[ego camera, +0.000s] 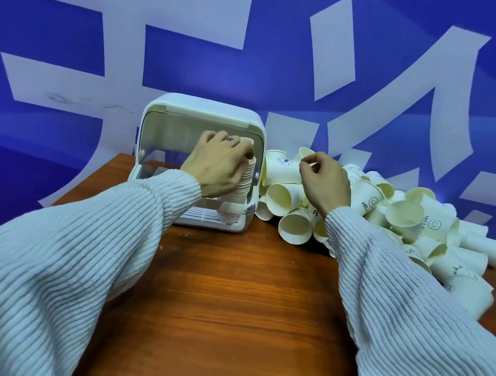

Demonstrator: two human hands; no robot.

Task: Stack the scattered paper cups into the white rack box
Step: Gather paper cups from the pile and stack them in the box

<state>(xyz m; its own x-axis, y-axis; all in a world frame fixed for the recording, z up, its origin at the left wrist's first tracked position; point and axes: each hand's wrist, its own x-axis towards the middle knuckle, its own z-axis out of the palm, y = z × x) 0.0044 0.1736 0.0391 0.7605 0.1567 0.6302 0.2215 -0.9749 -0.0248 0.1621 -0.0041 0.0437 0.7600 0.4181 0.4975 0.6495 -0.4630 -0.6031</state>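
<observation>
The white rack box (206, 112) stands at the table's far edge with its clear lid swung up. Inside it, on the right, rises a stack of nested paper cups (242, 187). My left hand (218, 164) reaches into the box and grips the top of that stack, fingers curled over the uppermost cup. To the right of the box lies a heap of scattered paper cups (396, 215), cream inside with small printed faces. My right hand (324, 182) hovers over the near left part of the heap, its fingers curled loosely and holding nothing.
The wooden table (240, 298) stretches toward me between my two sleeved arms. A blue wall with large white characters (351, 75) stands right behind the box and the heap. The heap spreads to the table's right edge.
</observation>
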